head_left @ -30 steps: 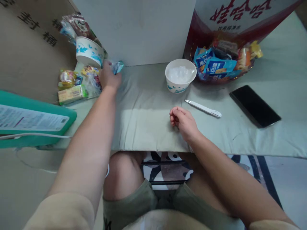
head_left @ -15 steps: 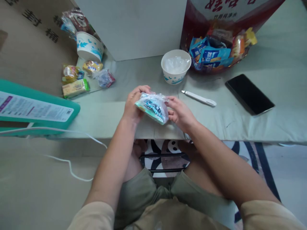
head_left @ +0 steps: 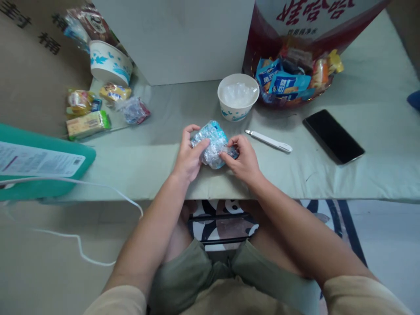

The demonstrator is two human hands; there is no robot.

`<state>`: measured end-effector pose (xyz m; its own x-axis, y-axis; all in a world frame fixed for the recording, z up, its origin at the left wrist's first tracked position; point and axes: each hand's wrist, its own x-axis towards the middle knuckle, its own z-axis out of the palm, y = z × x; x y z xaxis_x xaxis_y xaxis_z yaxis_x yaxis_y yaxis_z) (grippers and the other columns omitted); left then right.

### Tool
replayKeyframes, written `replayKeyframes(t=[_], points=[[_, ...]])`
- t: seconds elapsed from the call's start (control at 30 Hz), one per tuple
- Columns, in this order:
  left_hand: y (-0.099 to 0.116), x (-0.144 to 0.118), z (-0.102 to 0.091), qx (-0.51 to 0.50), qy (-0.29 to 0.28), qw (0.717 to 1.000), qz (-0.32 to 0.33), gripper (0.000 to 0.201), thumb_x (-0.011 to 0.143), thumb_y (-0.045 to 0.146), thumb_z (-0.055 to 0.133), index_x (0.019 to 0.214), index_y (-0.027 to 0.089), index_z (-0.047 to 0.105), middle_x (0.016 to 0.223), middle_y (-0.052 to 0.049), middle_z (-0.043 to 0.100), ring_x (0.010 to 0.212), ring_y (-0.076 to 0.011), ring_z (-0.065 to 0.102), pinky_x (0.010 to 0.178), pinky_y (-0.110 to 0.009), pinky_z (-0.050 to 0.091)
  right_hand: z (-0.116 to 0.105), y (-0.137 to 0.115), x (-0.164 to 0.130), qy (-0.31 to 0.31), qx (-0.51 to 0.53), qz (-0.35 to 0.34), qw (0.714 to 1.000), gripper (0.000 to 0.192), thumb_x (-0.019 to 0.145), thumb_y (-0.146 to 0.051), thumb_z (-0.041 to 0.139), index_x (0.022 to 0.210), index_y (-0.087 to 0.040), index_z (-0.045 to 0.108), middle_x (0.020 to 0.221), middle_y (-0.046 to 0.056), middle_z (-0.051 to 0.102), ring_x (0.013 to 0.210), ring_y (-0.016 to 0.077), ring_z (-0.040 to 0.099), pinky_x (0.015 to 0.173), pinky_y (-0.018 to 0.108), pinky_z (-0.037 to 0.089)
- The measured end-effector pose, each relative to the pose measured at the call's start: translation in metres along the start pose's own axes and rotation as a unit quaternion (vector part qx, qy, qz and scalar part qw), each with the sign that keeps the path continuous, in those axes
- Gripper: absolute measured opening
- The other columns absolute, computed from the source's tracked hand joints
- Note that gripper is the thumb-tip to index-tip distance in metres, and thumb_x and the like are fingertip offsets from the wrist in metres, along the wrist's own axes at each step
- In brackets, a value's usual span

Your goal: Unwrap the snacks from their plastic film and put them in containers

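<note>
Between my hands, just above the table's near edge, is a blue packet wrapped in shiny clear plastic (head_left: 213, 141); what is inside cannot be made out. My left hand (head_left: 190, 155) grips its left side, the thumb lying across the top. At the right side, my right hand (head_left: 242, 159) pinches a loose part of the plastic between thumb and fingers. A white utility knife (head_left: 269, 141) lies on the table right of my right hand. Behind the packet stands a paper bowl (head_left: 238, 98) with blue leaf patterns and crumpled clear plastic inside.
A basket of snack packets (head_left: 288, 83) stands at the back right, a black phone (head_left: 333, 136) in front of it. Several wrapped snacks (head_left: 88, 125) and another paper bowl (head_left: 110, 63) sit at the left. A green container (head_left: 49, 162) and a white cable (head_left: 98, 180) are at the near left.
The wrapped packet has been turned, so its plastic-covered face now points up. My left thumb has come over its top, and my right fingers now pinch the plastic. The view has shifted slightly.
</note>
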<state>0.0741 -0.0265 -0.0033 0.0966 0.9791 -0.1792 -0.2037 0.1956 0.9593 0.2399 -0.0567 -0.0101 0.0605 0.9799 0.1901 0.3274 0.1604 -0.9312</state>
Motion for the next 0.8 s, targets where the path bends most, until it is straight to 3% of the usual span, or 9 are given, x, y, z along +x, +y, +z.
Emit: replayKeyframes(t=[0.17, 0.27, 0.47, 0.6, 0.7, 0.8], points=[[-0.001, 0.0, -0.007, 0.191, -0.046, 0.968, 0.157, 0.026, 0.08, 0.028, 0.073, 0.102, 0.026, 0.059, 0.095, 0.001, 0.062, 0.08, -0.0133, 0.058, 0.073, -0.026, 0.049, 0.001, 0.006, 0.007, 0.015, -0.019, 0.04, 0.999, 0.024, 0.075, -0.034, 0.062, 0.089, -0.024, 0.045, 0.087, 0.0, 0.052, 0.08, 0.0173, 0.048, 0.076, 0.032, 0.041], [0.004, -0.003, -0.013, 0.274, -0.086, 0.941, 0.178, 0.017, 0.082, 0.024, 0.069, 0.098, 0.024, 0.063, 0.098, 0.0, 0.065, 0.087, -0.0158, 0.061, 0.081, -0.029, 0.05, 0.003, 0.006, 0.008, 0.023, -0.028, 0.041, 0.998, 0.023, 0.076, -0.034, 0.063, 0.089, -0.024, 0.047, 0.087, 0.0, 0.052, 0.08, 0.0174, 0.048, 0.076, 0.033, 0.043], [0.008, -0.002, -0.013, 0.33, -0.092, 0.916, 0.21, 0.021, 0.08, 0.02, 0.072, 0.099, 0.024, 0.064, 0.102, -0.001, 0.067, 0.104, -0.0211, 0.063, 0.099, -0.036, 0.049, 0.003, 0.001, -0.001, 0.054, -0.108, -0.021, 0.992, 0.009, 0.082, -0.032, 0.064, 0.084, -0.023, 0.061, 0.098, 0.006, 0.058, 0.092, 0.0217, 0.057, 0.083, 0.037, 0.051], [0.011, 0.005, -0.018, 0.305, -0.009, 0.93, 0.207, 0.034, 0.075, 0.016, 0.074, 0.104, 0.025, 0.061, 0.108, -0.002, 0.066, 0.107, -0.0226, 0.061, 0.102, -0.038, 0.046, -0.024, 0.006, -0.004, 0.095, -0.233, -0.061, 0.966, 0.019, 0.086, -0.036, 0.064, 0.098, -0.023, 0.07, 0.114, 0.013, 0.063, 0.109, 0.0287, 0.06, 0.099, 0.048, 0.048], [0.013, 0.009, -0.027, 0.282, 0.052, 0.939, 0.189, 0.042, 0.07, 0.014, 0.076, 0.107, 0.026, 0.059, 0.11, -0.001, 0.063, 0.104, -0.0225, 0.059, 0.099, -0.037, 0.044, -0.049, 0.019, -0.005, 0.14, -0.371, 0.003, 0.918, 0.033, 0.086, -0.033, 0.057, 0.114, -0.019, 0.068, 0.116, 0.018, 0.066, 0.112, 0.035, 0.058, 0.1, 0.056, 0.043], [0.014, 0.011, -0.035, 0.277, 0.075, 0.944, 0.164, 0.035, 0.068, 0.012, 0.076, 0.096, 0.025, 0.059, 0.099, -0.001, 0.061, 0.101, -0.0227, 0.056, 0.096, -0.037, 0.042, -0.063, 0.032, -0.005, 0.125, -0.447, 0.076, 0.882, 0.04, 0.085, -0.033, 0.055, 0.119, -0.016, 0.066, 0.125, 0.024, 0.064, 0.116, 0.0403, 0.055, 0.097, 0.062, 0.04]])
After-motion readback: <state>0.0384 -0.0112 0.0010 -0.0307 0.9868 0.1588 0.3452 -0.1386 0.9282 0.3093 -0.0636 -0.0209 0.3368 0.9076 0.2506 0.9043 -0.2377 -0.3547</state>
